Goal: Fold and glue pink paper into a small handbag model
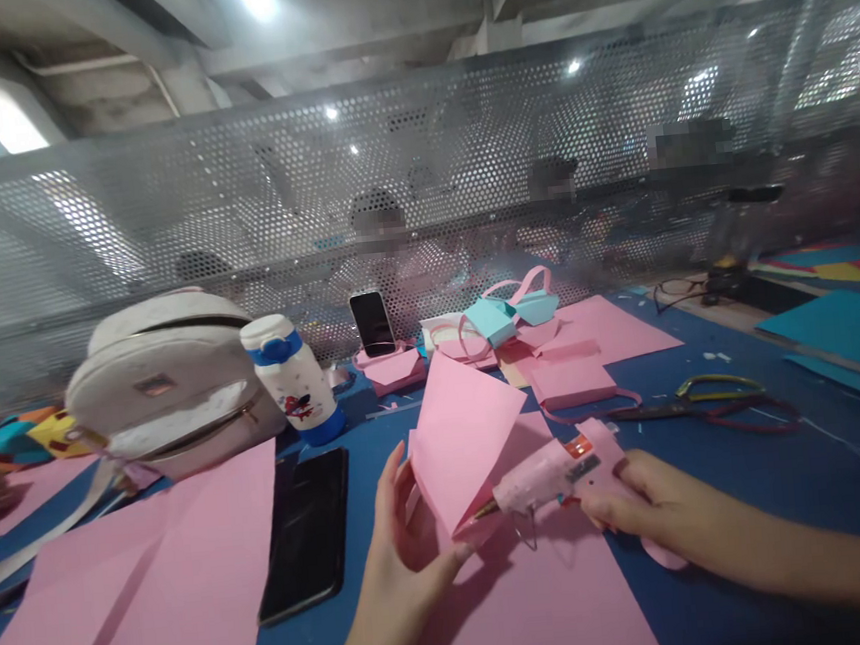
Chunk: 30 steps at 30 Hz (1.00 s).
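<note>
My left hand (404, 546) holds up a folded pink paper piece (462, 440), thumb and fingers pinched on its lower edge. My right hand (642, 505) grips a pink hot glue gun (556, 472) whose nozzle points left and touches the paper's bottom corner. Both are above a flat pink sheet (545, 604) lying on the blue table (752, 475).
A black phone (305, 534) lies left of my left hand beside a large creased pink sheet (143, 578). Behind stand a white bottle (291, 375), a grey bag (172, 385), a propped phone (372, 323), paper crafts (505, 321) and scissors (700, 399). A perforated metal screen (239, 199) closes the back; people sit behind it.
</note>
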Each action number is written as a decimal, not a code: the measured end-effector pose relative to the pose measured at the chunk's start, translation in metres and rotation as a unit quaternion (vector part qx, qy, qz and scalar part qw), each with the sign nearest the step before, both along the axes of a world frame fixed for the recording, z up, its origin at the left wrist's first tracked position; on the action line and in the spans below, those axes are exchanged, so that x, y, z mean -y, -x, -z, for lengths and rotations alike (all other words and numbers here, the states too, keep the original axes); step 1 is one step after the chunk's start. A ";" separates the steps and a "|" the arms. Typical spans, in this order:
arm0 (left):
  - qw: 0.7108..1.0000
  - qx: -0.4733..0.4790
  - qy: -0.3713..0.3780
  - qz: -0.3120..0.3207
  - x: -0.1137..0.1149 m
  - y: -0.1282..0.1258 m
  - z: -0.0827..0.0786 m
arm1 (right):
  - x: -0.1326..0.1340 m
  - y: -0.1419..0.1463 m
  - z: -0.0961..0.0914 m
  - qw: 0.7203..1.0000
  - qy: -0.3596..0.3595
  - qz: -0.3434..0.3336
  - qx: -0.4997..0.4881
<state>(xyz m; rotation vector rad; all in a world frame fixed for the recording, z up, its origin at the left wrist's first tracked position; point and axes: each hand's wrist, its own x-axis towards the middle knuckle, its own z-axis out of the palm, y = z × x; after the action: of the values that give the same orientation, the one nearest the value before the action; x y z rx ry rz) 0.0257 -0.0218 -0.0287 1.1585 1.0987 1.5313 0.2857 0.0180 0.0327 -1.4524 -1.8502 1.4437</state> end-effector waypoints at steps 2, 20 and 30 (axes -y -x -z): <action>1.000 -0.005 0.000 -0.002 0.000 0.000 0.000 | 0.000 -0.001 -0.001 1.000 -0.003 0.004 0.004; 1.000 -0.016 0.004 0.014 -0.002 0.005 0.004 | 0.000 -0.021 0.012 0.999 -0.001 0.051 0.005; 1.000 -0.016 0.001 0.007 -0.002 0.004 0.006 | -0.001 -0.022 0.011 0.997 -0.008 0.071 0.024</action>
<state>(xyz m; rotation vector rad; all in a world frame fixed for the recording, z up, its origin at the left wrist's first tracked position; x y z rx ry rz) 0.0221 -0.0194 -0.0344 1.1908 1.1109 1.5040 0.3081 0.0187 0.0216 -1.5889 -1.7438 1.3360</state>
